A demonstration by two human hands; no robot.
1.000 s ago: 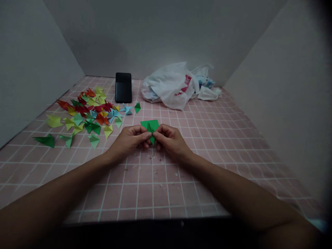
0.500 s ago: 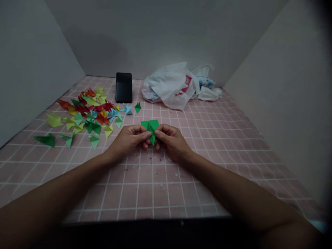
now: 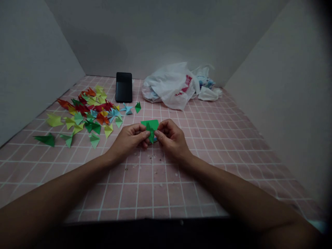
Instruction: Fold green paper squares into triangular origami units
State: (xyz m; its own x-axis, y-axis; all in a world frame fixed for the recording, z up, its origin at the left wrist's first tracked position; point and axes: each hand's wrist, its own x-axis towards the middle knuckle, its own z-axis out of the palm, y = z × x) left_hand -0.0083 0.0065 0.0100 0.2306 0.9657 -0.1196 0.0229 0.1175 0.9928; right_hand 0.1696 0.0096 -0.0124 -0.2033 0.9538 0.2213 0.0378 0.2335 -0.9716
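A small folded piece of green origami paper (image 3: 150, 135), narrow and pointed at its lower end, is between my hands. My left hand (image 3: 132, 139) pinches its left side with thumb and fingers. From the right, my right hand (image 3: 172, 139) grips the other edge the same way, thumb on top. Just beneath lies a flat green square (image 3: 155, 122), with a bluish edge showing at its lower right; it looks like a stack of paper, mostly covered by the folded piece and my fingers.
Several folded paper cranes (image 3: 100, 108) in red, orange, yellow, green and blue spread over the left. A black phone (image 3: 123, 88) lies behind them. White plastic bags (image 3: 168, 84) rest at the back. Crumbs (image 3: 156, 172) dot the pink checked cloth (image 3: 215, 145), and walls (image 3: 280, 86) enclose it.
My right hand has shifted slightly, its fingers lifting and curling more. The folded green paper has tilted a little, and more of the square's lower right edge shows.
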